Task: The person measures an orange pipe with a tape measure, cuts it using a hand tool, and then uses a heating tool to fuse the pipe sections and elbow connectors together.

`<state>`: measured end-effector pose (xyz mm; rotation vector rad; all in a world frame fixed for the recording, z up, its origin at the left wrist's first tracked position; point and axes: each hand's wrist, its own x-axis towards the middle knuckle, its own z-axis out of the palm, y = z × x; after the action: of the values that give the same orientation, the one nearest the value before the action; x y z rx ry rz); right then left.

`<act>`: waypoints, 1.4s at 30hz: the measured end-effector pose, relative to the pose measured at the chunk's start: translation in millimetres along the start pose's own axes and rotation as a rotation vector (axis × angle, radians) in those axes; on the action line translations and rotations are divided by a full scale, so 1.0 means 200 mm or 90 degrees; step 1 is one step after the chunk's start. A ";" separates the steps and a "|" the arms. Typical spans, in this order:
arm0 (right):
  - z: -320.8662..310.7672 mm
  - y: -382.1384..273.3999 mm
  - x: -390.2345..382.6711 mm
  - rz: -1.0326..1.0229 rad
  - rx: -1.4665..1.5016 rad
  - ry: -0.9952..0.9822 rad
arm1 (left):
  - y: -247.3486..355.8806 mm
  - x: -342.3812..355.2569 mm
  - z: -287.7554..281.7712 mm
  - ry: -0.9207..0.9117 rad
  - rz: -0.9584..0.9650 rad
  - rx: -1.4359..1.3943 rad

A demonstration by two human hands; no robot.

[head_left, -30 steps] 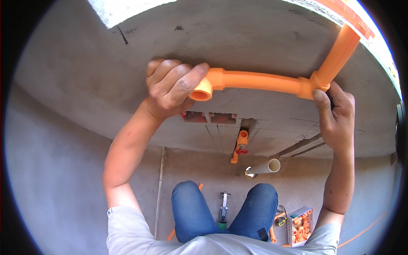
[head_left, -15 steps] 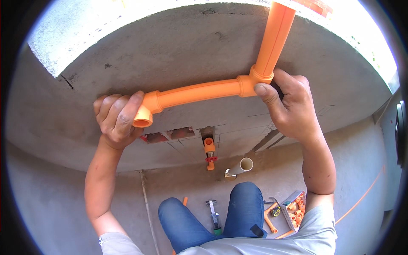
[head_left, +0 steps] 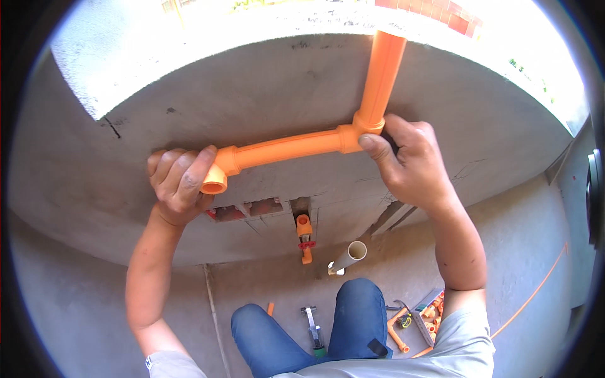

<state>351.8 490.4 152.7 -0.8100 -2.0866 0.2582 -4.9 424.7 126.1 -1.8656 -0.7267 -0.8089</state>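
I hold an orange pipe assembly (head_left: 287, 147) with both hands in front of the grey wall. Its horizontal run ends on the left in an elbow fitting (head_left: 216, 179) whose mouth faces down toward me. My left hand (head_left: 178, 183) is closed around the back of that elbow. At the right end another fitting (head_left: 367, 123) joins an upright orange pipe (head_left: 383, 75), which rises past the wall's top edge. My right hand (head_left: 413, 160) grips that fitting, thumb in front and fingers behind, where they are partly hidden.
Below the assembly, the wall has box cut-outs (head_left: 265, 206) and an orange valve fitting (head_left: 305, 236). A white pipe (head_left: 353, 254) stands near its foot. On the floor lie a grey tool with a green end (head_left: 313, 327), a tape measure (head_left: 404, 321) and a box of orange fittings (head_left: 422, 310).
The view has shifted, so the wall and floor sit lower in it. The assembly's right end and my right hand now appear farther left. Both hands keep their grip.
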 end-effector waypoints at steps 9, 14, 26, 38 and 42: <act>-0.03 -0.04 -0.01 0.045 -0.069 -0.022 | 0.02 0.04 -0.01 0.030 -0.029 -0.030; -0.05 -0.08 0.01 0.105 -0.054 -0.061 | 0.02 0.04 -0.03 0.002 -0.027 -0.042; -0.03 -0.06 0.00 0.097 -0.052 -0.052 | -0.01 0.02 -0.01 0.025 -0.012 -0.033; 0.04 -0.04 -0.02 0.083 -0.011 0.014 | 0.03 0.04 -0.07 -0.007 -0.069 -0.038; 0.05 -0.05 -0.19 0.103 0.066 0.043 | 0.15 -0.01 -0.14 0.004 -0.114 -0.074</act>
<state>355.5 459.9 127.7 -0.9129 -1.9308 0.4184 9.6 388.3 117.7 -1.9186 -0.8673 -0.9888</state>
